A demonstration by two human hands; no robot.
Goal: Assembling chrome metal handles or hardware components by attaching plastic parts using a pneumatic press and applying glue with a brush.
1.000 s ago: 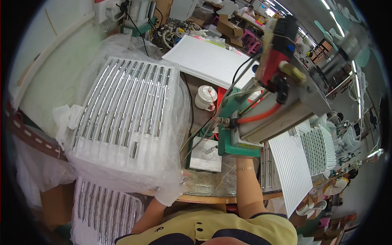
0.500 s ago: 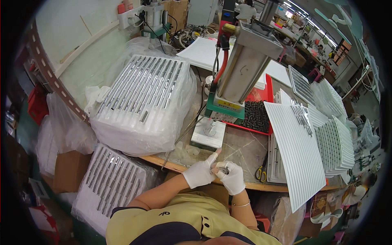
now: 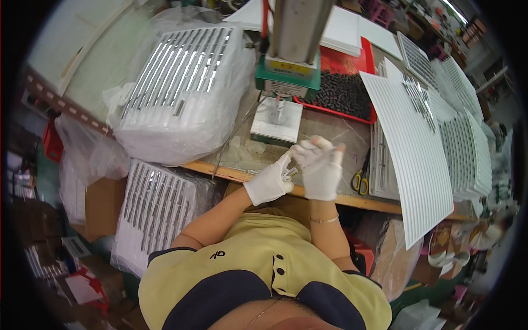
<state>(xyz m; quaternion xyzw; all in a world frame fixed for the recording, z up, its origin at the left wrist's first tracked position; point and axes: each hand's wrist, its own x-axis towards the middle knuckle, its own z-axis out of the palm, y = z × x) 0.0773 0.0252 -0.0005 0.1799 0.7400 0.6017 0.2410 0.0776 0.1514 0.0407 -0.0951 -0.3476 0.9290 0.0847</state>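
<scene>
My gloved left hand is closed around a small shiny metal tube at the table's front edge. Just right of it, my gloved right hand is raised with its fingers apart, slightly blurred, and I see nothing in it. Beyond both hands stands a press with a green head. Under that head a pale block carries a small upright clear or shiny holder.
A red tray of small black parts lies behind the press. Yellow-handled scissors lie right of my hands. A ribbed white sheet with loose metal tubes overhangs the edge. Wrapped trays of metal tubes stand left.
My right hand has come away from the left, with its fingers opening and reaching upward. The metal tube now shows in my left hand. The whole view has tilted downward.
</scene>
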